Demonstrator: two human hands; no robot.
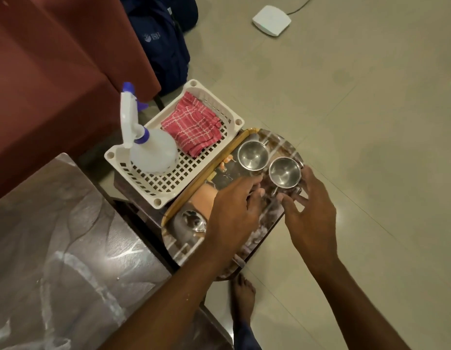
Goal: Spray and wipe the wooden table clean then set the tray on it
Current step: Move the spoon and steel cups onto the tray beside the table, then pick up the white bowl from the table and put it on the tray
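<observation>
1. Tray [204,176] is sitting on a dark stand [143,218] to the right of the wooden table [67,236], with its left rim against a white basket [156,200].
2. Handling, judged: it is looking stiff and glossy, so probably slippery. It is carrying two loose steel cups [253,155] [285,175] and a steel pot [191,223], all likely to slide if it is tilted.
3. Hold, judged: the two opposite end rims are offering the best grip, with the tray kept level.
4. Left hand [234,210] and right hand [310,210] are hovering over the tray, fingers spread and loosely bent, gripping nothing. Contact with the nearer cup cannot be told.
5. Table is showing whitish streaks and is judged not yet wiped. The spray bottle [153,150] and the pink checked cloth [194,127] are lying in the basket.
6. Obstructions: the basket is crowding the tray's left rim, and a bare foot [243,294] is standing by its near end.
</observation>
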